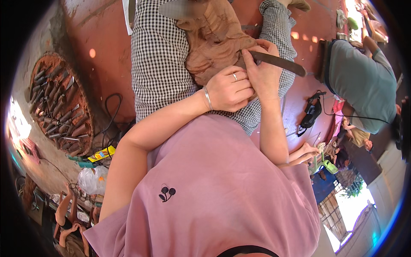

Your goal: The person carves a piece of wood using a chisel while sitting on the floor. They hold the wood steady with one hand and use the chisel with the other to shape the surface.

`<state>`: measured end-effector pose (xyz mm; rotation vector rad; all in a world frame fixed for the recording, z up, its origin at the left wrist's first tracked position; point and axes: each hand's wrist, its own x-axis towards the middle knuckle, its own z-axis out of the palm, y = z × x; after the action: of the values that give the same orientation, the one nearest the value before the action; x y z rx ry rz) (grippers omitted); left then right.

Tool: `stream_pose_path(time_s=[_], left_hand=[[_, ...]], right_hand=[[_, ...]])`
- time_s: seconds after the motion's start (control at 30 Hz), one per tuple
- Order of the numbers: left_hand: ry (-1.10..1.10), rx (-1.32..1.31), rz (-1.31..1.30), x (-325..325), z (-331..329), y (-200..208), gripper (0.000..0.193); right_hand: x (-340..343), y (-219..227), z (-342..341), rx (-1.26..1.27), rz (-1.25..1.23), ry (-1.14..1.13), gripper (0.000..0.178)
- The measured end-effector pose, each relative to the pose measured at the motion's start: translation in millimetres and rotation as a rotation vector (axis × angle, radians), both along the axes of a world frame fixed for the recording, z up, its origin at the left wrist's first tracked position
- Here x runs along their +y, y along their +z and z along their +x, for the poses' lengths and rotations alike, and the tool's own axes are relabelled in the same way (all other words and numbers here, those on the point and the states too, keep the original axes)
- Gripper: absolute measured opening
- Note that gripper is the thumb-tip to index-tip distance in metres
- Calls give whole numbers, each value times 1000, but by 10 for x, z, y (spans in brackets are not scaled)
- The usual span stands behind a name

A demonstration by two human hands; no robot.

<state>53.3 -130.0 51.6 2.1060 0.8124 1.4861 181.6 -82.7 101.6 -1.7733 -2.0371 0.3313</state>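
A reddish-brown wood carving point(214, 51) with deep folds rests between my legs, which are in black-and-white checked trousers point(160, 55). My right hand point(263, 77) grips a flat, dark brown strip-like tool point(282, 63) between thumb and fingers. The tool's rounded end sticks out to the right; its other end meets the carving by my fingertips. Beside it, my left hand point(231, 89), with a ring and a silver bracelet, is closed against the carving's near edge. Whatever its curled fingers hold is hidden.
A round basket point(87, 111) at the left holds many wooden-handled carving tools. Nearby lie a black cable point(113, 103), a yellow packet point(102, 154) and a clear plastic bag point(92, 180). On the right are a black pouch point(310, 113) and a person in a grey-green shirt point(361, 85).
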Motion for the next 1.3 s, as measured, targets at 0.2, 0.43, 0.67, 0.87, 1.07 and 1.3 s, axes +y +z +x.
stream_pose_path(time_s=[0.2, 0.43, 0.67, 0.87, 1.07, 1.3], left_hand=[[2, 6, 20, 18, 6, -58, 16], [-11, 136, -28, -20, -32, 89, 14], [-61, 170, 19, 94, 92, 209, 18], [-46, 237, 50, 63, 70, 283, 17], [-48, 295, 81, 32, 122, 251, 15], [2, 371, 105, 16, 144, 244, 14]], right_hand=[[59, 50, 94, 287, -207, -200, 14], [7, 1, 38, 67, 85, 50, 14], [157, -22, 537, 533, -199, -240, 20], [585, -34, 2186, 755, 245, -701, 7], [759, 311, 3872, 191, 630, -1017, 69], [621, 487, 4338, 88, 476, -1105, 92]])
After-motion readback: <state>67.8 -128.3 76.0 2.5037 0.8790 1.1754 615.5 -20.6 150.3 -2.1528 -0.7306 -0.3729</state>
